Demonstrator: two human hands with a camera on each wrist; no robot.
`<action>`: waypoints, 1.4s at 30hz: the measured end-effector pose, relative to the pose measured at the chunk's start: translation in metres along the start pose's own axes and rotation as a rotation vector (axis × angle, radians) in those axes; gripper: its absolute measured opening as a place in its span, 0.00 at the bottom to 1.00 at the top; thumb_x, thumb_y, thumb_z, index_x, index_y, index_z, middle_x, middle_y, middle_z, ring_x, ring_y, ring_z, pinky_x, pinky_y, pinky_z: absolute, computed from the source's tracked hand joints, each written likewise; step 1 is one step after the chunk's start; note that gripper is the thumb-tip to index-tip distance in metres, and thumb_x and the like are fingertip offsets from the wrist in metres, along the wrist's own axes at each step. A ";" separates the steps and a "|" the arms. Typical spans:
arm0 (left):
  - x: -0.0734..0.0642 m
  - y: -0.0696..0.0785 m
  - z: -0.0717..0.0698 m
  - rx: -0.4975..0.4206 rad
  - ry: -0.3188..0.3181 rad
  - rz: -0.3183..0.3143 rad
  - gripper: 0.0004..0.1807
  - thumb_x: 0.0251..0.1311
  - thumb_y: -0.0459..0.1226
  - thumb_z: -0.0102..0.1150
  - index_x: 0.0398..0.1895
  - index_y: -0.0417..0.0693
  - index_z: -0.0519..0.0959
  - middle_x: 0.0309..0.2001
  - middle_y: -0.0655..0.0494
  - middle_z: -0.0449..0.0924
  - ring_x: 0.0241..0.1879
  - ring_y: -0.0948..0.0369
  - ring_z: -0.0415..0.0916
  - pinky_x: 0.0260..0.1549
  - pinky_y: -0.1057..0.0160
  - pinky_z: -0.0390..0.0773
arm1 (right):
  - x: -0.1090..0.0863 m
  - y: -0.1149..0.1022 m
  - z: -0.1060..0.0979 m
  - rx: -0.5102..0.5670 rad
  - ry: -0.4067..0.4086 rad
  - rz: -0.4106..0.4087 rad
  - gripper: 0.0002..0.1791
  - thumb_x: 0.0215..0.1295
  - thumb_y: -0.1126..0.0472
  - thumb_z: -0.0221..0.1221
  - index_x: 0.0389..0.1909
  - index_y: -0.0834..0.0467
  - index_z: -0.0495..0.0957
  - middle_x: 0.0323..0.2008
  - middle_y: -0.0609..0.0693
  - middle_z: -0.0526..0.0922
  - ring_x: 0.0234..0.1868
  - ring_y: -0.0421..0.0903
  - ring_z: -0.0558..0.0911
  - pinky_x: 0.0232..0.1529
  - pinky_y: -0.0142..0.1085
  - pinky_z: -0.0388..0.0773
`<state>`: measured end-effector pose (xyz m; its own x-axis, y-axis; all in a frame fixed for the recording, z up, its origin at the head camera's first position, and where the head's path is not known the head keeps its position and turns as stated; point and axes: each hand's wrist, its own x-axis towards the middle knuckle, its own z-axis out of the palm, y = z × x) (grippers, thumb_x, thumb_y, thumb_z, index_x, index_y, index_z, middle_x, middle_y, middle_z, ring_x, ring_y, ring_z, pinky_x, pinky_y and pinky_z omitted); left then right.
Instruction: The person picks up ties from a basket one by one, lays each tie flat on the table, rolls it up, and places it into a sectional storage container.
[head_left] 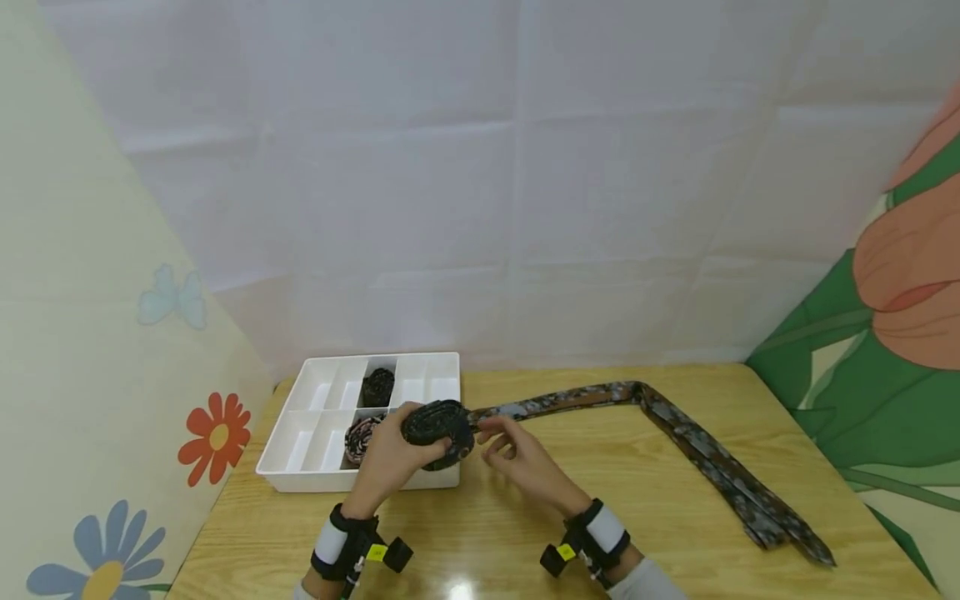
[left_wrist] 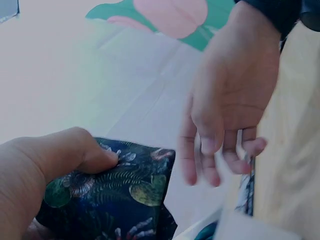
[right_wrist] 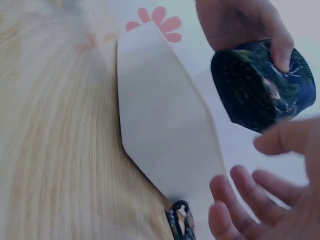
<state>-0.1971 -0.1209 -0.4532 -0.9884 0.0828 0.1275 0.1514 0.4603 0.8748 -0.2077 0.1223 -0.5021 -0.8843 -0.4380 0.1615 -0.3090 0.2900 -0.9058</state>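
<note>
My left hand holds a rolled necktie over the right side of the white tray. Dark cloth with a fern-and-leaf print shows on the rolled necktie in the left wrist view, the thumb pressing on its outer layer. Just to its right is my right hand, its fingers loosely bent and holding nothing. In the right wrist view a gap shows between the right hand and the roll. A second necktie, grey and brown patterned, lies unrolled on the table, its near end behind the hands.
The white divided tray stands at the table's back left. Inside are a dark rolled necktie and a pinkish-black rolled necktie, partly hidden by the left hand. A white sheet hangs behind the wooden table, with printed walls at both sides.
</note>
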 end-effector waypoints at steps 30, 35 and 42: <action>0.093 -0.014 -0.021 0.102 0.273 -0.172 0.37 0.56 0.47 0.72 0.63 0.35 0.72 0.57 0.32 0.83 0.55 0.39 0.82 0.54 0.41 0.82 | 0.045 0.007 0.035 0.014 0.017 0.151 0.09 0.80 0.58 0.56 0.43 0.60 0.71 0.29 0.49 0.78 0.28 0.44 0.78 0.29 0.33 0.74; 0.102 -0.021 -0.019 0.096 0.290 -0.220 0.36 0.57 0.47 0.73 0.62 0.34 0.71 0.58 0.30 0.82 0.57 0.37 0.81 0.56 0.41 0.81 | 0.044 0.007 0.035 0.017 0.007 0.148 0.09 0.80 0.58 0.56 0.44 0.60 0.71 0.30 0.50 0.79 0.28 0.43 0.78 0.30 0.34 0.75; 0.107 -0.027 -0.015 0.118 0.309 -0.248 0.35 0.56 0.44 0.74 0.59 0.33 0.70 0.57 0.28 0.81 0.58 0.36 0.80 0.56 0.41 0.81 | 0.043 0.006 0.033 0.011 -0.008 0.131 0.09 0.81 0.57 0.56 0.45 0.60 0.71 0.29 0.49 0.79 0.29 0.42 0.78 0.30 0.32 0.74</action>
<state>-0.3068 -0.1381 -0.4558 -0.9498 -0.3048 0.0699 -0.1092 0.5328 0.8392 -0.2356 0.0773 -0.5134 -0.9139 -0.4042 0.0382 -0.1870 0.3356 -0.9233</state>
